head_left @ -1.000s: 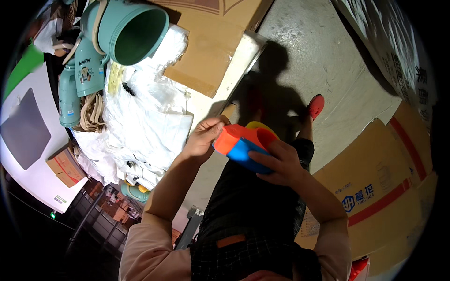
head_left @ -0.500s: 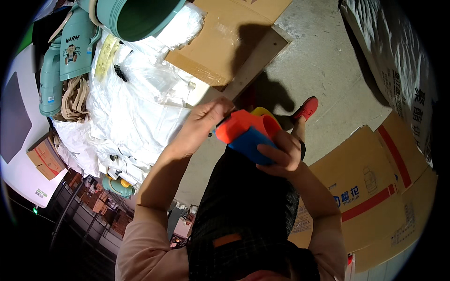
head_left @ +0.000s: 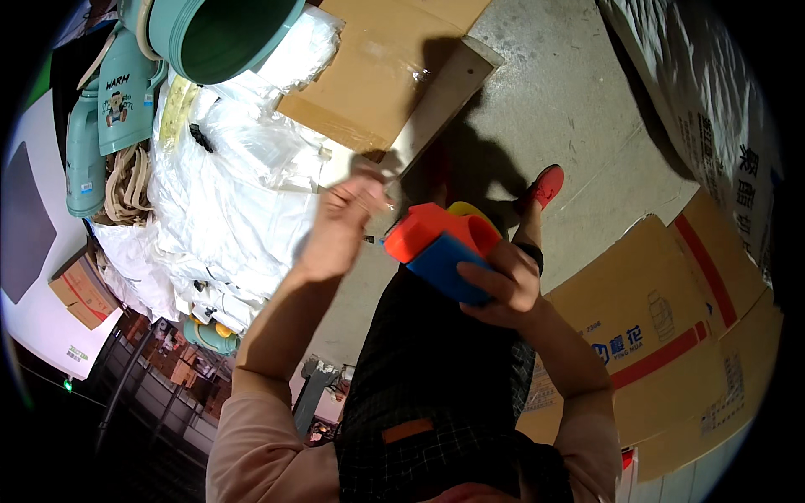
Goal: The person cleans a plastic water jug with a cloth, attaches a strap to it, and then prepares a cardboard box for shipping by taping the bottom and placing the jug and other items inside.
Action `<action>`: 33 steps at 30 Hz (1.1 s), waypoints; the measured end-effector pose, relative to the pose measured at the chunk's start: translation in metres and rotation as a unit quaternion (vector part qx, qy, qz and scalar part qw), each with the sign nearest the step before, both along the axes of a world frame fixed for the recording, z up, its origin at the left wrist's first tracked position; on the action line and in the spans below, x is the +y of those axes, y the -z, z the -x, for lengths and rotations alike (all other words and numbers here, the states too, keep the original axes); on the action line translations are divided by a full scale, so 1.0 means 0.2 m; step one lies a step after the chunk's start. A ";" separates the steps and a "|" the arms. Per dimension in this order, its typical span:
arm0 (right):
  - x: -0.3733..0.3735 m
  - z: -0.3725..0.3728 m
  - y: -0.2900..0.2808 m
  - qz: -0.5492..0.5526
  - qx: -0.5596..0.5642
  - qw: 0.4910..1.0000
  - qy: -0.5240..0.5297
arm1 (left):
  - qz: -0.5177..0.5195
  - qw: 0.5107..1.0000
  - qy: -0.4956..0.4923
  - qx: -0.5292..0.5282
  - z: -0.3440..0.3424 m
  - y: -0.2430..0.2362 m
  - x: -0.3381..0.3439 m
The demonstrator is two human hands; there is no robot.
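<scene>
Orange, blue and yellow plastic cups, nested on their sides into one stack, are gripped in the right hand, fingers wrapped round the blue one, and held out in front of the dark checked trousers. A scrap of thin clear film is pinched between the left hand's fingertips and held above the heap of white plastic bags, just left of the stack. Unwrapping appears to be the step in hand: the film looks already clear of the cups. What seems called for next is dropping that film and bringing the left hand back to the orange rim, to part the cups without losing the stack. Flattened cardboard lies on the concrete floor beyond.
</scene>
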State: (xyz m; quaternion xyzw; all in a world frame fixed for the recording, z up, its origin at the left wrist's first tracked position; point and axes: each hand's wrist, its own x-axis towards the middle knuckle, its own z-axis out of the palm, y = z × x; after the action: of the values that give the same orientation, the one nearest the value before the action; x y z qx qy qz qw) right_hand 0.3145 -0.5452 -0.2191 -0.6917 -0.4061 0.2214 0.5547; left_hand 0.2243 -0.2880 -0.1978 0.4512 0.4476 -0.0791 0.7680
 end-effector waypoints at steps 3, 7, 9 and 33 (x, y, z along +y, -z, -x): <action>0.01 -0.03 0.00 0.028 -0.014 0.999 0.032 | -0.305 0.952 0.017 -0.023 -0.11 0.05 0.21; 0.10 -0.04 0.19 0.090 -0.027 0.995 0.012 | -0.772 0.571 0.270 -0.062 -0.24 0.27 0.36; 0.17 -0.07 0.32 0.095 -0.010 0.995 0.004 | -0.799 0.521 0.300 -0.024 -0.25 0.35 0.38; -0.08 -0.09 0.59 0.073 -0.018 0.996 -0.039 | -0.769 0.514 0.354 -0.139 -0.58 0.52 0.20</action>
State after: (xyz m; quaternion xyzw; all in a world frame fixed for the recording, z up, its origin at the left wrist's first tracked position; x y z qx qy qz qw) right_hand 0.3319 -0.5607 -0.3379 -0.7178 -0.4252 0.2598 0.4862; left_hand 0.3406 -0.2472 -0.3009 0.9918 0.0248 0.0943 0.0824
